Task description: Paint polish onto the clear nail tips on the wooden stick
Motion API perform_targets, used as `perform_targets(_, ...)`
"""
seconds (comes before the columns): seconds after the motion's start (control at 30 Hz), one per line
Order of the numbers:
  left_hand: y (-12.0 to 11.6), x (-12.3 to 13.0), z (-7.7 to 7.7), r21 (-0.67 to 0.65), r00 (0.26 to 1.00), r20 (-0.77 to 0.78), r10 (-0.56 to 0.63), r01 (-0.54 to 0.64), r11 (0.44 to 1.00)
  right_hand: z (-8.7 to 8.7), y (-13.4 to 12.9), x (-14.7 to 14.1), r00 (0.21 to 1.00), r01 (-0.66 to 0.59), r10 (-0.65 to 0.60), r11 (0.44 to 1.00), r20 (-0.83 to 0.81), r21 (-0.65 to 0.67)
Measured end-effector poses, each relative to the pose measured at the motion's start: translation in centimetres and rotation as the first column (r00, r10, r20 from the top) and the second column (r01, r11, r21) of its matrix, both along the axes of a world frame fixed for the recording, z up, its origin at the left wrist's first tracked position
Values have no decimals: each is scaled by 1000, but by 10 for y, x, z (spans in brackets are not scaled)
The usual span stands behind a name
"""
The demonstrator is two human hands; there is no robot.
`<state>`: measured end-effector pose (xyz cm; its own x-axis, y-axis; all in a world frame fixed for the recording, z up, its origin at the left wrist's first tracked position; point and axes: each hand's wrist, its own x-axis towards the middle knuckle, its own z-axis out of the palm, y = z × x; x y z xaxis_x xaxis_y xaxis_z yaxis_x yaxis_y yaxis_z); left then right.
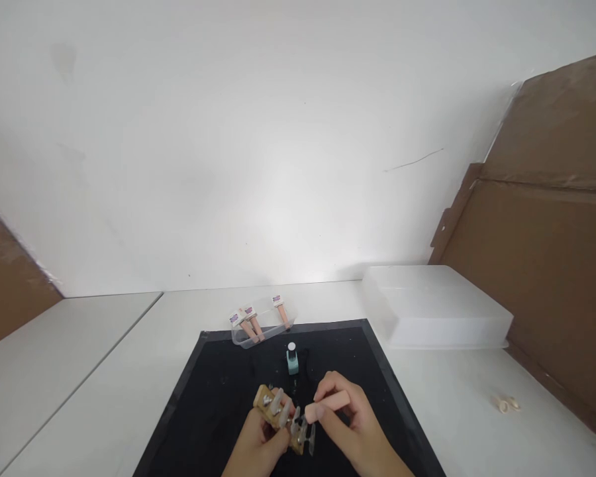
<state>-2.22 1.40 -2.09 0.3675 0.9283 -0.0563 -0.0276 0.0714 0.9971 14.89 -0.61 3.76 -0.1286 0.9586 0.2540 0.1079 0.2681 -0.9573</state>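
Observation:
My left hand [262,445] is closed around a wooden block [261,399] that carries several pale, translucent nail-shaped tips [285,413] on small metal posts. The block slants down toward the right. Held between the thumb and fingers of my right hand [350,424] is a pink-handled brush [334,401]. Its dark end is beside the tips on the right part of the block; whether it touches one I cannot tell. Beyond both hands, a small teal bottle [292,363] with a dark neck and white top stands upright on the black mat [218,377].
At the mat's far edge, a clear plastic tray [248,343] holds several pink sticks with printed white labels. A white translucent bin [442,311] sits upside down at the right. Small cream-coloured rings [505,403] lie on the white table. Brown cardboard [541,245] borders the right side.

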Motion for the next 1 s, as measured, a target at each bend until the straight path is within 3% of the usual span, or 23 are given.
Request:
perform_targets(0.13, -1, 0, -1, 49, 1000, -17, -12, 12, 999, 0, -1, -1, 999, -27, 26, 999, 41, 26)
perform_targets(0.43, -6, 0, 4, 29, 1000, -9, 6, -6, 1000, -13, 8, -1, 995, 90, -91, 995, -29, -42)
perform_targets(0.77, -6, 4, 11, 53, 1000, -3, 16, -16, 998, 3, -1, -1, 998, -25, 23, 999, 64, 21)
perform_targets(1.0, -8, 3, 10, 41, 1000, 5, -10, 10, 999, -9, 5, -2, 996, 91, -92, 995, -6, -40)
